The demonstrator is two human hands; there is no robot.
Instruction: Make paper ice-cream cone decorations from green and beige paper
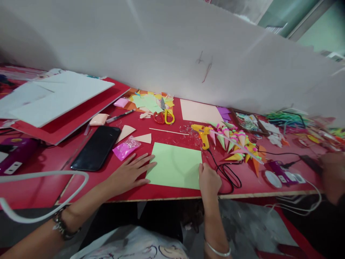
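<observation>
Here, the green sheet lies between the open left hand and curled-shut right hand.

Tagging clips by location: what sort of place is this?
Probably a craft workshop or shared worktable: a yellow hot-glue gun, red-and-yellow-handled scissors and a pile of small coloured paper cones.

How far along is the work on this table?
The pile of small paper cones looks finished. In hand is a green sheet, lying flat between the spread left hand and the curled right hand. Probably left: two flat peach wedges and a large peach sheet, none rolled. How many cones are wanted, I can't tell.
</observation>
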